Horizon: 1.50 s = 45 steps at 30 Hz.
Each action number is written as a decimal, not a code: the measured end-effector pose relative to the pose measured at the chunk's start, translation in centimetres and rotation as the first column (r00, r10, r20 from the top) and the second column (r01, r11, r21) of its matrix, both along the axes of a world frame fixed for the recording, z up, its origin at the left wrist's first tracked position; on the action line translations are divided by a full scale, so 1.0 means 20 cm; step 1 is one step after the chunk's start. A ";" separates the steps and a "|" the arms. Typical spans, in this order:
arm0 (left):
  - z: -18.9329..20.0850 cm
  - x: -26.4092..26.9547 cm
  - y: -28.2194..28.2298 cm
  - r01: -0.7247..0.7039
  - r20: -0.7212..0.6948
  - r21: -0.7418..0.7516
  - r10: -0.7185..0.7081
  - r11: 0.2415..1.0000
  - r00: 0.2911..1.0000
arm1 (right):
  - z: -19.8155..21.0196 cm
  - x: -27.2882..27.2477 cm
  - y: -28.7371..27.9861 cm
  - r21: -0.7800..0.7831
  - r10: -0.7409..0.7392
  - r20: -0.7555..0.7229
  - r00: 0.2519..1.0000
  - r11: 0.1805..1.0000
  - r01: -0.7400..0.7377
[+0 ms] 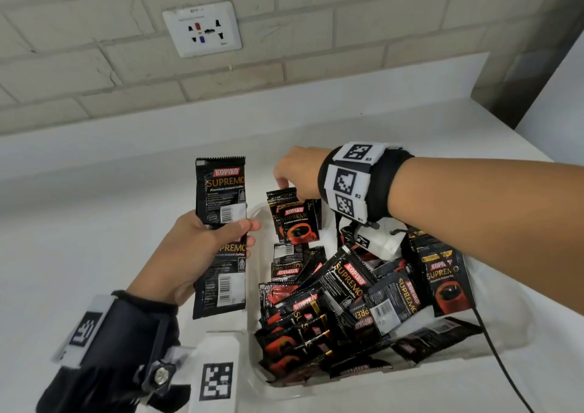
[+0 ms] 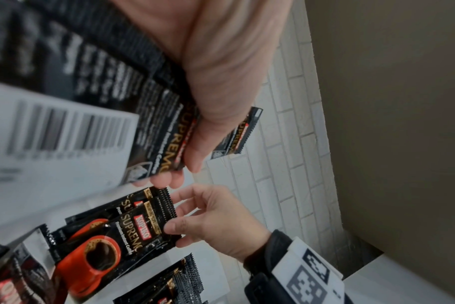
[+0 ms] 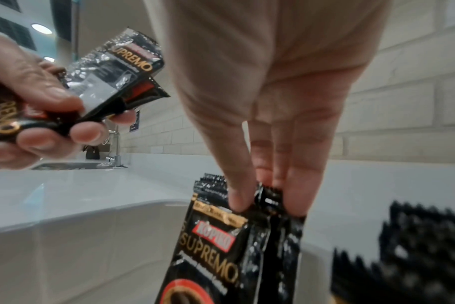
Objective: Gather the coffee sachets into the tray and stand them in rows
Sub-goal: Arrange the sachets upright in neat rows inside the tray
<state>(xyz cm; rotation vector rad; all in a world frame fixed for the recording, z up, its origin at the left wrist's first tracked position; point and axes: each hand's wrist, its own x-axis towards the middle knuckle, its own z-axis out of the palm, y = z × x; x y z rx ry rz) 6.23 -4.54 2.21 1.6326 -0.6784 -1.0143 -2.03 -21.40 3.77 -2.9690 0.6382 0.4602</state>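
The coffee sachets are black with a red cup print. Several lie in a loose pile (image 1: 363, 302) in the white tray (image 1: 347, 392). My left hand (image 1: 249, 232) is left of the tray and grips a strip of joined sachets (image 1: 221, 188), held upright, barcode side towards me. The left wrist view shows its thumb and fingers (image 2: 182, 172) pinching that strip (image 2: 164, 127). My right hand (image 1: 284, 188) reaches into the tray's far end. Its thumb and fingers (image 3: 265, 205) pinch the top edges of a few upright sachets (image 3: 221, 246), also seen from above (image 1: 298, 223).
The tray sits on a white counter (image 1: 94, 223) against a brick wall with a socket plate (image 1: 202, 28). A black cable (image 1: 499, 365) runs past the tray's right side. A sink with a tap (image 3: 114, 158) lies further along the counter.
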 end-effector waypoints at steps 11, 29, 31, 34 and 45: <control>0.01 -0.04 -0.02 0.018 -0.182 -0.071 -0.031 0.997 0.983 | 0.07 -0.04 -0.05 0.039 -0.099 0.245 0.965 0.995 0.092; 0.08 -0.53 -0.19 -0.309 -0.533 -0.336 0.091 0.890 0.842 | -0.03 -0.73 0.37 0.977 -0.749 0.175 0.639 0.211 -0.019; 0.06 -0.55 -0.18 -0.330 -0.530 -0.305 0.129 0.893 0.838 | -0.08 -0.79 0.38 0.984 -0.768 0.158 0.620 0.172 -0.038; 0.02 -0.58 -0.17 -0.301 -0.443 -0.301 0.147 0.905 0.884 | -0.12 -0.86 0.39 0.991 -0.828 0.135 0.544 0.111 -0.076; -0.03 -0.70 -0.11 0.028 -0.066 -0.312 -0.051 0.950 0.997 | -0.13 -0.97 0.45 0.937 -0.850 0.349 0.395 0.330 -0.116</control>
